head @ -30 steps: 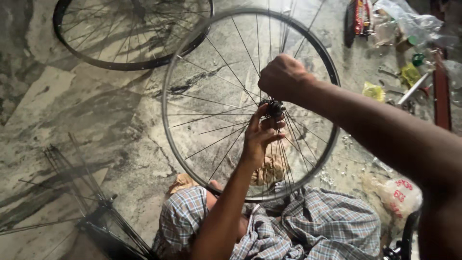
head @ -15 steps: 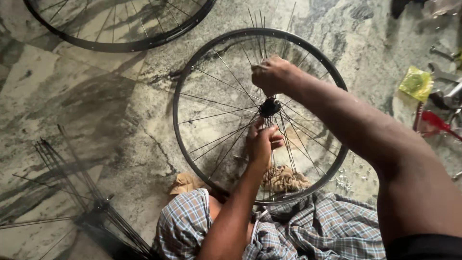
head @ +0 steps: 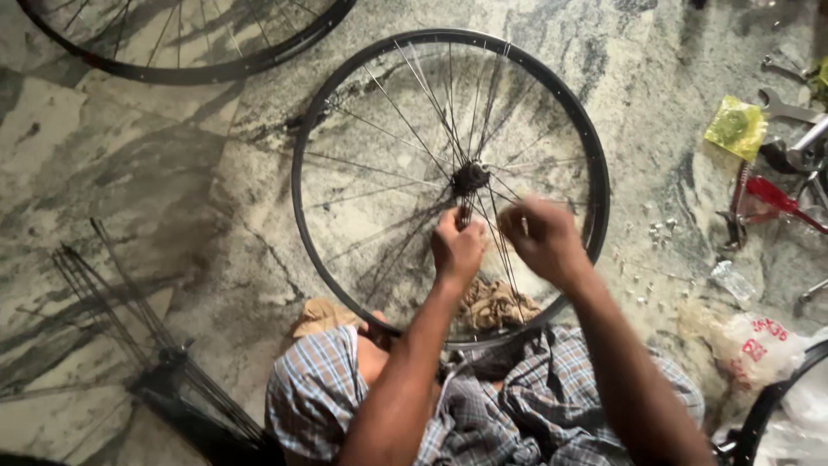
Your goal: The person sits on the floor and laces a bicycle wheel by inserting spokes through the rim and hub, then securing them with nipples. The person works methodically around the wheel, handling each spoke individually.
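- Wheel (head: 552, 103) lay flat on the stone floor (head: 129, 190) before the seated person's knees, black rim round a hub (head: 471, 179) with thin spokes (head: 405, 116) fanning out.
- Left hand (head: 457, 246) sat just below the hub, its grip clenched on a spoke end there.
- Right hand (head: 542, 237) was beside it, blurred, fingers pinched on a spoke; how firmly, I could not tell.
- Brown rag (head: 496, 304) lay under the wheel's near edge.
- Second rim (head: 185, 65) lay beyond, at the top left.
- Loose spoke bundle (head: 121, 302) fanned from another hub at the lower left.
- Yellow packet (head: 736, 127), a spanner (head: 789, 108) and red-handled pliers (head: 768, 194) lay to the right, well apart from the hands.
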